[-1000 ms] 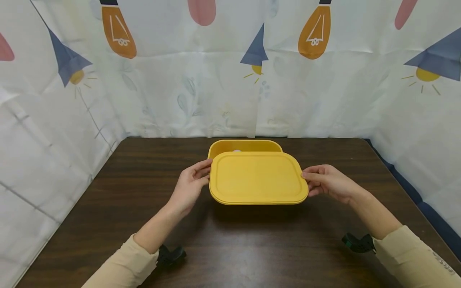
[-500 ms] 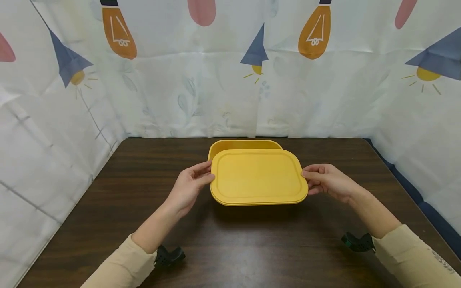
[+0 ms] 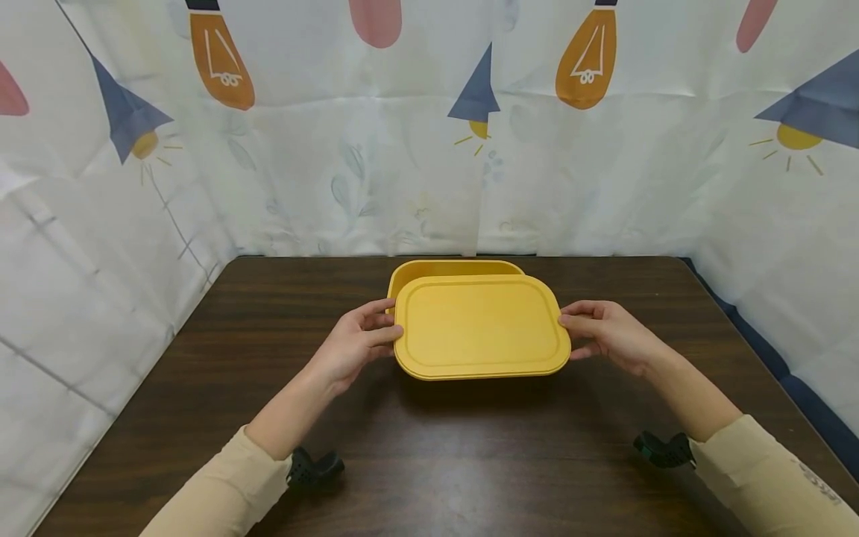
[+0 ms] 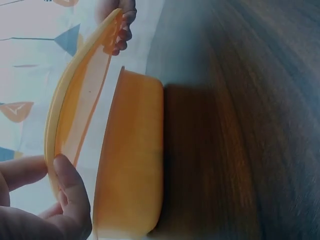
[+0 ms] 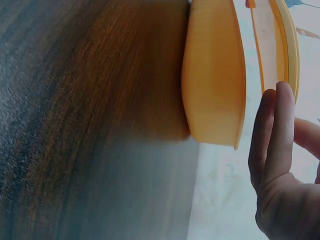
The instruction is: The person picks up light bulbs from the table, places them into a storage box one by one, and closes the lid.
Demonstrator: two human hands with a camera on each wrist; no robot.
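A yellow rectangular lid with rounded corners is held level between both hands, raised above a matching yellow box. My left hand pinches the lid's left end, thumb on top. At the opposite end my right hand grips the rim between thumb and fingers. Both wrist views show a gap between the lid and the box, which stands upright on the table. From the head, the lid covers most of the box; only its back wall and left edge show.
The dark wood-grain table reaches back to a white patterned curtain, which also hangs at both sides. Dark wrist devices sit below the beige sleeves.
The lid has shifted slightly back over the box, covering more of its opening; a white spot inside the box is now hidden. My left thumb has come onto the lid's top edge.
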